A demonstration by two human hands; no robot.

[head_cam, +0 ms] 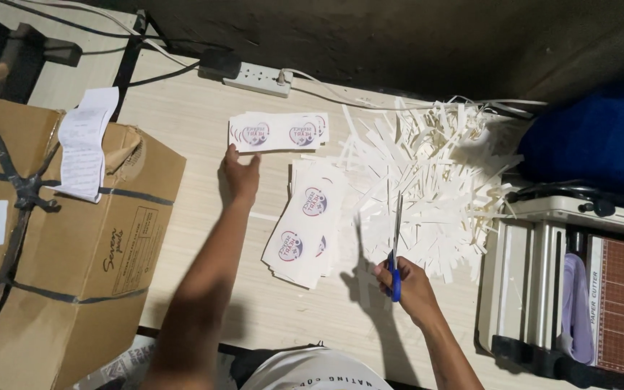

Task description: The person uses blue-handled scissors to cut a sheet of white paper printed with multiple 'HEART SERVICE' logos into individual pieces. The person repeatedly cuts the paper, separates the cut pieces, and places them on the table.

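Nearest the camera, the right hand [412, 285] grips a pair of blue-handled scissors [396, 249], fingers threaded through and curled tight around the loops. The blades stand closed and point away from the body, resting over the bench [196, 123], probably so the tool is ready while the other hand works.

Just left of the scissors lies a fanned stack of printed label sheets [305, 224], white with round blue-and-red marks, slanted across the wood within easy reach of both hands. The slant suggests they were dropped loosely rather than squared up.

The left hand [240, 175] stretches farther out, palm down, fingers held together with their tips touching the near edge of a smaller strip of cut labels [277, 133]. That strip lies flat and apart from the stack, which looks like sorting of finished pieces from uncut ones.

To the right, a heap of white paper offcuts [427, 173] spreads over the bench, pushed beside the grey paper cutter [579, 289] at the bench's right edge.

On the left sits a closed cardboard box [66, 245], bound with dark strapping, with a paper slip [84, 152] lying on top; what it holds cannot be seen. Farthest back, a white power strip [258, 76] lies by the wall with cables running off.
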